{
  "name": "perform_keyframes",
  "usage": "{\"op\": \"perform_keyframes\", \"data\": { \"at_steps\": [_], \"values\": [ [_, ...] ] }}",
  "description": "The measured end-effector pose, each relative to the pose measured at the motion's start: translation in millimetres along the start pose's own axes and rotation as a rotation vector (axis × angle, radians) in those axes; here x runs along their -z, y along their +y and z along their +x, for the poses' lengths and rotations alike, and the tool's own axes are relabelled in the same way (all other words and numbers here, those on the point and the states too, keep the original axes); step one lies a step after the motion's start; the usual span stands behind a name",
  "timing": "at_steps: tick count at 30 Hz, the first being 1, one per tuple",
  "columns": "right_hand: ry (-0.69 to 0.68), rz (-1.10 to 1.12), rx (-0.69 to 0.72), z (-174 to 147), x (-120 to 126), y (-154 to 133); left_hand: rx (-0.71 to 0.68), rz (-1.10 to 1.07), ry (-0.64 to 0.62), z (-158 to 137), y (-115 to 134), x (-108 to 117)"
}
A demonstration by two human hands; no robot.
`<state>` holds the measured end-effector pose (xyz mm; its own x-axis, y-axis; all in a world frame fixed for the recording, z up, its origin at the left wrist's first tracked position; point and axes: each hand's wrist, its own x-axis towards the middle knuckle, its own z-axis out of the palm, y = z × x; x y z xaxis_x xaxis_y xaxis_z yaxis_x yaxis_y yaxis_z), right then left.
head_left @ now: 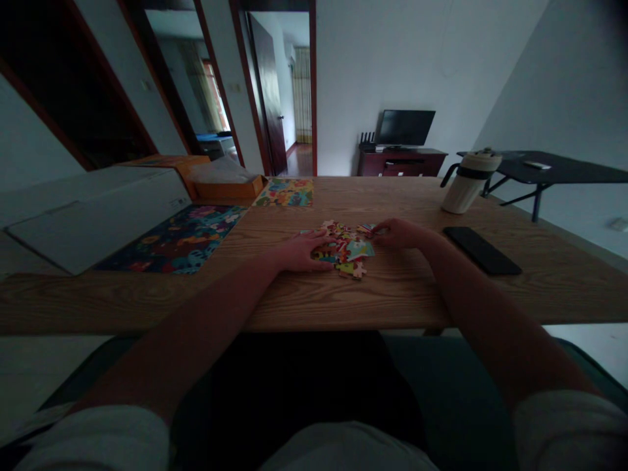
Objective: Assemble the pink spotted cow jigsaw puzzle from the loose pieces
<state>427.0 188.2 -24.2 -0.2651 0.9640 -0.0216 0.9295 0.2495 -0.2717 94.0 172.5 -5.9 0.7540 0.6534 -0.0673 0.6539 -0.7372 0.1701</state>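
Observation:
A loose heap of colourful jigsaw puzzle pieces (349, 250) lies on the wooden table (314, 304) in front of me. My left hand (305, 252) rests along the heap's left side, fingers stretched apart and touching the pieces. On the opposite side, my right hand (398, 233) has its thumb and fingers drawn together on a puzzle piece (366, 229) at the heap's upper right edge. The fingers partly hide that piece. Several pieces overlap one another, some with red, yellow and green print.
Left are a dark floral sheet (181, 239), a white box (103, 216) and an orange box (228, 189) with clear plastic. A bright patterned sheet (284, 192) lies farther back. On the right stand a beige jug (464, 190) and a black phone-like slab (481, 250).

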Motion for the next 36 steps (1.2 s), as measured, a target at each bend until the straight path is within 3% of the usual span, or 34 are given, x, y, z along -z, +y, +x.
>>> {"op": "perform_keyframes", "data": {
  "at_steps": [3,7,9,12,16,23,28,32,36],
  "values": [
    [0.104,0.08,-0.001,0,7,14,-0.016,-0.026,0.026,0,-4,0],
    [0.285,0.052,-0.193,-2,16,40,-0.029,-0.103,0.079,-1,-9,3],
    [0.261,-0.003,-0.267,-2,16,50,-0.037,-0.121,0.097,-2,-9,3],
    [0.152,-0.047,-0.269,0,10,55,-0.034,-0.139,0.12,-3,-8,5],
    [0.058,-0.003,-0.172,4,3,45,-0.016,-0.161,0.129,-4,-8,8],
    [0.066,0.065,-0.041,3,0,18,0.005,-0.189,0.096,-8,-18,14],
    [0.055,0.134,0.049,2,-3,2,0.009,-0.126,0.125,-5,-5,6],
    [0.061,0.233,0.108,-3,-1,-16,-0.047,-0.027,0.034,0,5,-1],
    [0.009,0.264,0.125,-12,3,-34,-0.037,-0.006,0.029,1,3,1]
  ]
}}
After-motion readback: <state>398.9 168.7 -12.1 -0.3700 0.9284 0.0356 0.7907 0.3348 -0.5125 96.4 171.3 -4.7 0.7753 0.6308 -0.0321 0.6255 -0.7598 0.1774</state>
